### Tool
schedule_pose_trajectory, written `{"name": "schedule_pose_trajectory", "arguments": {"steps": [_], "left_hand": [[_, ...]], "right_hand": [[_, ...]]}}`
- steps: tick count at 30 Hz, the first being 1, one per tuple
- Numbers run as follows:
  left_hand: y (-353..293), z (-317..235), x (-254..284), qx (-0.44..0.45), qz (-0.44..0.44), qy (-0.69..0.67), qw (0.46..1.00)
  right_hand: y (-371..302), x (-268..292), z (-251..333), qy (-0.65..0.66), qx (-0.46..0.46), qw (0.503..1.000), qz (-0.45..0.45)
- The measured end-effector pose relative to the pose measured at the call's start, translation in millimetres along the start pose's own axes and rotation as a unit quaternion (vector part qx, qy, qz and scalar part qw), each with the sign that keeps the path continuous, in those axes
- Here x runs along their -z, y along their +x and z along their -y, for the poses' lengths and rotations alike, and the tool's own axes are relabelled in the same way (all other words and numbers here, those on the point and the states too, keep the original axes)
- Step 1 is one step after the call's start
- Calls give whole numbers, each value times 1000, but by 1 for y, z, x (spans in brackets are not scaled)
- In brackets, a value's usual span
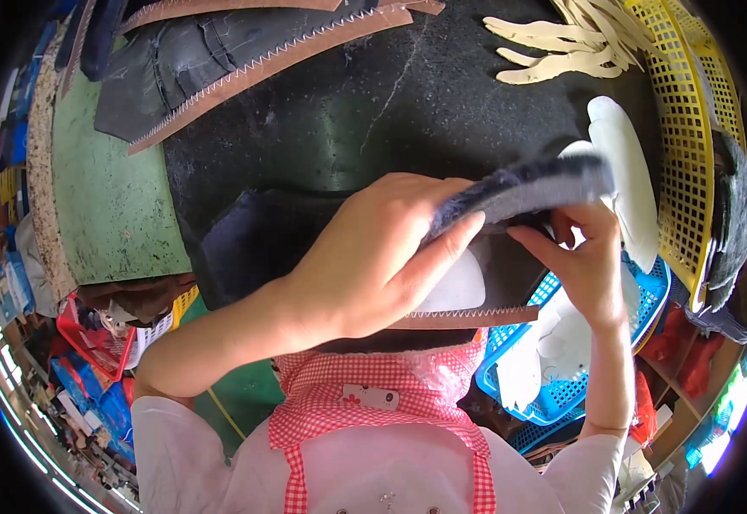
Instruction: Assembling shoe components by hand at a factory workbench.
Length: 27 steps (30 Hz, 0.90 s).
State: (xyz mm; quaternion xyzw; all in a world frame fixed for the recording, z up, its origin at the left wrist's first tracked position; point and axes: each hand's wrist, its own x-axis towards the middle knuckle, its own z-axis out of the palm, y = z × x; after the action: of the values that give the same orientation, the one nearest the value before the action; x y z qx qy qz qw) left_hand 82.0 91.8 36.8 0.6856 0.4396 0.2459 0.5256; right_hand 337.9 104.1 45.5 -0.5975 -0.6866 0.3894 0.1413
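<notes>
A dark, curved piece of material [536, 190] with a fuzzy edge is raised over the work surface, its outline blurred. My left hand [373, 248] is closed on its left end, thumb pressed along the near side. My right hand [586, 261] pinches below the piece's right end, thumb and fingers close together; the exact spot between them is partly hidden. Under my hands lies a dark panel with a brown, zigzag-stitched edge [476, 318]. A white, rounded pad [455, 287] shows on that panel. More dark material [253, 244] spreads out left of my left hand.
Dark pieces with brown stitched strips [253, 77] lie at the far left. Cream shaped strips [553, 47] sit at the far right, near white pads [626, 176] and a yellow basket [682, 146]. A blue basket [498, 364] holds white pads; a red basket [95, 343] stands left.
</notes>
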Motion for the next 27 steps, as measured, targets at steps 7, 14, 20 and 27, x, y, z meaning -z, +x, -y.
{"name": "schedule_pose_trajectory", "arguments": {"steps": [7,14,20,27], "left_hand": [[-22,3,-12,-144,66,247,956],[-44,26,-2,-161,51,408,897],[-105,9,-16,-199,54,362,909],[-123,21,-24,-107,225,156,956]], "right_hand": [[4,0,-7,-18,201,979,7],[-9,13,5,-92,175,980,-14],[-29,-12,17,61,191,972,126],[-3,66,-40,-131,52,964,-225]]}}
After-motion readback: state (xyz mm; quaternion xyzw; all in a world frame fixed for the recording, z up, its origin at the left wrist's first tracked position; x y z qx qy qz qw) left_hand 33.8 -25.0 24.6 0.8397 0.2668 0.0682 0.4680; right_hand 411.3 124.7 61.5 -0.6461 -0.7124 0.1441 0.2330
